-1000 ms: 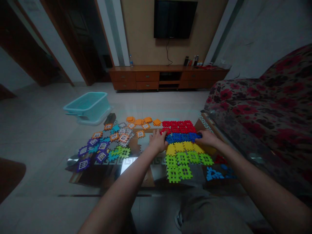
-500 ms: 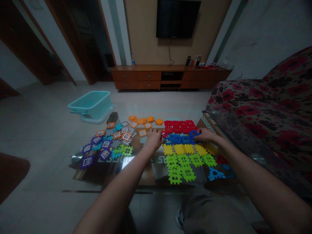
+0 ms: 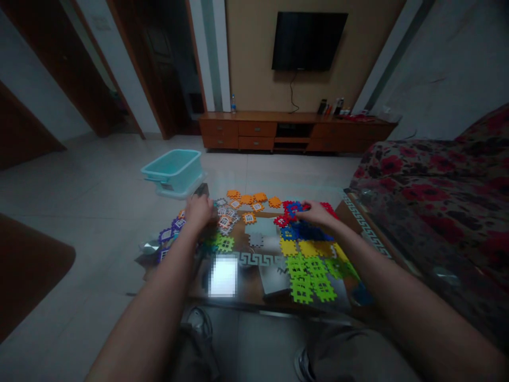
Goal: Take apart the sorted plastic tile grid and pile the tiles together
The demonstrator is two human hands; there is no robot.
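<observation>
Right hand: fingers closed on a blue tile, over red tiles toward the far right corner of the desk. Left hand: toward far left corner, beside window-print tiles; grip cannot be told. Green tiles: near edge, right part. Yellow tiles: just beyond green.

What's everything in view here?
Flat television: one, black, back wall
Long wooden cabinet: one, brown, below television
Small bottles: several, clear and dark, on cabinet
Wooden door frames: several, brown, left
Floral cloth-covered sofa: one, red-patterned, right
Glass-topped table: one, brownish, centre
Open plastic tub: one, turquoise, floor beyond table
Notched plastic tiles: many, red, blue, yellow, green, orange, grey, purple, table
Shoes: two, greyish, below table
Left hand: one, bare, over tiles at left
Right hand: one, bare, holding blue tile
</observation>
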